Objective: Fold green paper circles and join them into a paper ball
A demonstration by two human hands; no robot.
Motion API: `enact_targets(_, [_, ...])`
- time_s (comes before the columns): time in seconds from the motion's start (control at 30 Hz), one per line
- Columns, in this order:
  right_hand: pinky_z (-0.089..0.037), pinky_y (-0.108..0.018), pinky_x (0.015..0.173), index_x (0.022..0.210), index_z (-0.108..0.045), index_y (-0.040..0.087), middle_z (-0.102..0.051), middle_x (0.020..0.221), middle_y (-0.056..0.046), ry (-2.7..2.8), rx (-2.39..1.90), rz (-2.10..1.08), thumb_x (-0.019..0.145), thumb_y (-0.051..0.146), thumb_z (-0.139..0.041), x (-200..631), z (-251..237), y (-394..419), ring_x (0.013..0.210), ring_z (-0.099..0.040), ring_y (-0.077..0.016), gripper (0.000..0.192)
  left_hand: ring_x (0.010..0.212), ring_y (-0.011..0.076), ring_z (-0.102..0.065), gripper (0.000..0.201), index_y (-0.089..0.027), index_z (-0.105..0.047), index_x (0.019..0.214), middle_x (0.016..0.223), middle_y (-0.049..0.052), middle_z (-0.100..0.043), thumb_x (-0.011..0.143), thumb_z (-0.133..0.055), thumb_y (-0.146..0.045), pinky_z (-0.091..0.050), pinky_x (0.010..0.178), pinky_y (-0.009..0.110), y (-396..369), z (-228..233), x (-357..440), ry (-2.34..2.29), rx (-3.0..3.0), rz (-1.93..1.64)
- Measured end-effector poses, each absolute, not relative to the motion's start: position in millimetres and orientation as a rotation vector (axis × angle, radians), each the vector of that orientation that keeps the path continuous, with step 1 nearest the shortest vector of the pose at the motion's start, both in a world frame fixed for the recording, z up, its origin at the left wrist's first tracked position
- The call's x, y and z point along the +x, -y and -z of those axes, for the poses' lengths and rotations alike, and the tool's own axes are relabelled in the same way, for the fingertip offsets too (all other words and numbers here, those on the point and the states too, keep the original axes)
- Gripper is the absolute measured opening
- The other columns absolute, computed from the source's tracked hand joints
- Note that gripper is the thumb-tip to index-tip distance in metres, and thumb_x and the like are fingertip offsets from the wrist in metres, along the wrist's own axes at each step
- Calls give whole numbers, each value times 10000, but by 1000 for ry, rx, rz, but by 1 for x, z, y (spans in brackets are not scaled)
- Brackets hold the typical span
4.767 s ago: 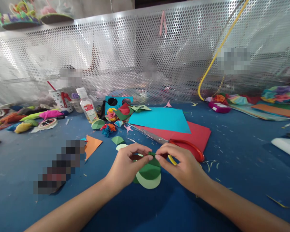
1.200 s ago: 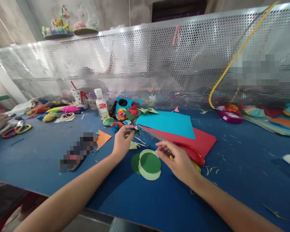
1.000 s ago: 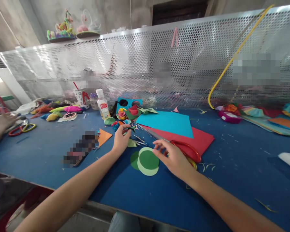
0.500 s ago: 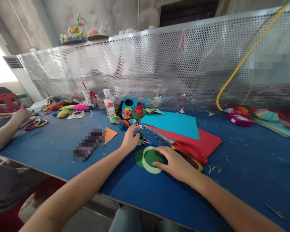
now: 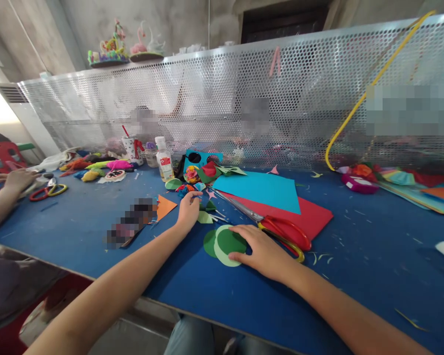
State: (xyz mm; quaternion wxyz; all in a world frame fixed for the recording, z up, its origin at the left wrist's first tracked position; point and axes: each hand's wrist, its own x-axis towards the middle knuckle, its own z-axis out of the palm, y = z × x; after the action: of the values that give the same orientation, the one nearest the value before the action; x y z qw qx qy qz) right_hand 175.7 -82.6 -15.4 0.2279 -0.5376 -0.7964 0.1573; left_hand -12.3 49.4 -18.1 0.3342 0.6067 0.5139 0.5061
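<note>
My right hand [image 5: 262, 249] lies over a small stack of green paper circles [image 5: 222, 249], light and dark, overlapping on the blue table. Its thumb and forefinger are apart, resting on the top dark circle. Farther forward, my left hand [image 5: 188, 209] is open with slightly bent fingers and holds nothing I can see. Beside it are cut green paper pieces [image 5: 205, 217] and a red-and-blue paper flower [image 5: 185, 190]. Large scissors [image 5: 251, 212] with red and yellow handles lie beyond my right hand, partly on a red sheet [image 5: 314, 214] and next to a blue sheet [image 5: 259, 187].
A glue bottle [image 5: 165, 160] stands at the back near a patterned cup [image 5: 132, 149]. An orange paper piece [image 5: 165, 207] lies left of my left hand. At far left, a co-worker's hand [image 5: 20, 180] is near other scissors [image 5: 50, 190]. A perforated metal screen [image 5: 214, 88] borders the table.
My left hand has drawn slightly left, uncovering more of a light green paper piece. My right hand stays on the circles. The whole view has shifted a little.
</note>
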Motion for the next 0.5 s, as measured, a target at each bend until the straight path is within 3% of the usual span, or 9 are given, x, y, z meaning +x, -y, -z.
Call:
enact_targets(0.13, [-353,-396,947,1193,-493,202,-512,1220,-87,2185,-1459,-434,750,501,-534,176,13,84,1126,-448,-250,536,570,134,-542,221,-164,-641,819,637,12,-579,706,-454,-199,-398,505,211,-51,16,-14,-1342,1637,-1263])
enact_targets(0.27, [-409,-356,866,1116,-536,222,-569,1128,-64,2089,-1456,-484,829,425,-448,175,7,86,1032,-517,-219,362,683,156,-596,246,-158,-624,838,765,46,-623,715,-414,-193,-416,513,206,-55,15,-18,-1325,1663,-1214])
enact_targets(0.4, [-443,-290,705,862,-590,215,-615,917,-33,2062,-1417,-496,857,302,-412,173,2,87,839,-569,-173,198,577,122,-592,261,-153,-590,871,870,56,-629,749,-375,-238,-417,486,206,-57,13,-19,-1310,1692,-1180])
enact_targets(0.5, [-428,-269,607,774,-560,213,-600,809,-16,2044,-1423,-484,866,287,-387,172,0,87,719,-557,-151,209,516,110,-554,255,-148,-590,862,731,35,-636,754,-389,-263,-416,489,204,-54,12,-19,-1289,1755,-1129])
